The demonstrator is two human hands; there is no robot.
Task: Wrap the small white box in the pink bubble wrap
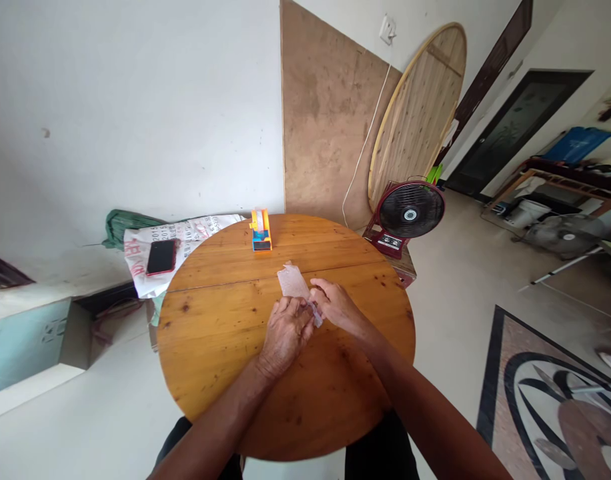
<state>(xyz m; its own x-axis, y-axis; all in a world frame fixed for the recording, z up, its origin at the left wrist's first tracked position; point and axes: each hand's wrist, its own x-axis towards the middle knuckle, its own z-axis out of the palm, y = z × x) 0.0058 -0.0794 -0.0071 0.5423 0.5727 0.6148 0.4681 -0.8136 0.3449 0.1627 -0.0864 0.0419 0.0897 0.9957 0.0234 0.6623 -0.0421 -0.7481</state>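
Observation:
A small whitish, pinkish-tinted sheet [293,281], perhaps bubble wrap or thin foam, lies on the round wooden table [210,340]. My left hand [285,328] rests over its near end, fingers bent and pressed down on it. From the right, my right hand [332,303] closes its fingers on the sheet's near right edge, close to the left fingertips. A crumpled, slightly bluish end of the sheet pokes out below the fingers. Exactly what the fingertips pinch is hidden. Beyond the hands stands an orange and blue tape dispenser [261,232].
A phone [161,257] lies on white printed sacking [135,263] left of the table. To the right, a dark red fan [409,212] stands on a low wooden stand. A round wooden tabletop [418,113] and a brown board [330,113] lean against the wall.

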